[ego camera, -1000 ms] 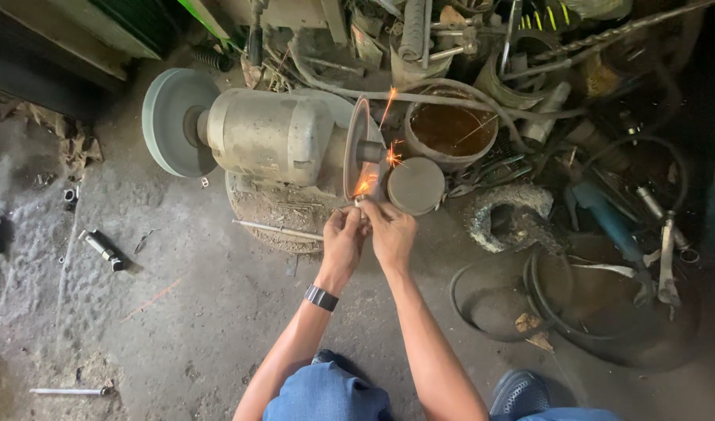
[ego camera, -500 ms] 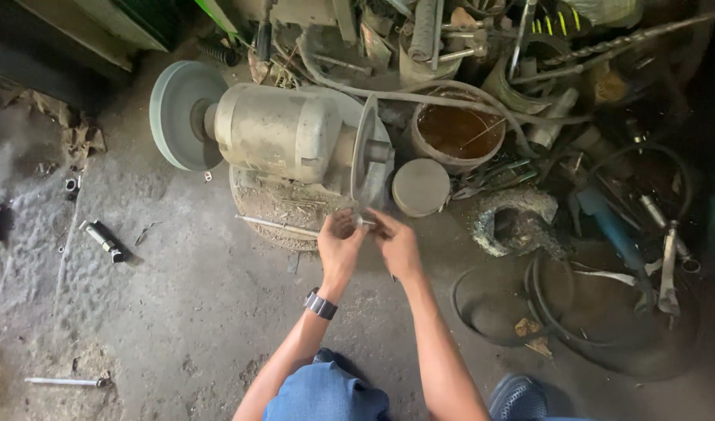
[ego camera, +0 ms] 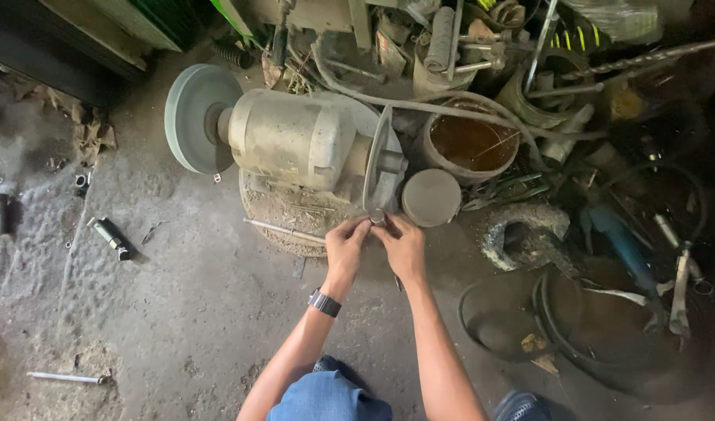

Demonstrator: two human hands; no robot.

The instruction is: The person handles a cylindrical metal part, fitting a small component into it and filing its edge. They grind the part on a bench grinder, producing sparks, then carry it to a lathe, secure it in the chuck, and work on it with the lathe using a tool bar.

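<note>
- Grey metal, a small round piece [ego camera: 377, 217], is sitting pinched between the fingertips of both hands, right at the lower edge of the thin grinding disc [ego camera: 378, 168].
- The left hand [ego camera: 345, 248], wearing a dark wristwatch [ego camera: 324, 302], is gripping the piece narrowly from its side.
- The right hand [ego camera: 404, 248] is closing on it likewise, fingers nearly touching the left's.
- The cream bench grinder [ego camera: 295, 140] is lying on the concrete floor [ego camera: 178, 312], its large wheel [ego camera: 189, 117] facing left.
- A rusty bucket of brown liquid [ego camera: 470, 140] is standing just behind a round grey lid [ego camera: 431, 197].
</note>
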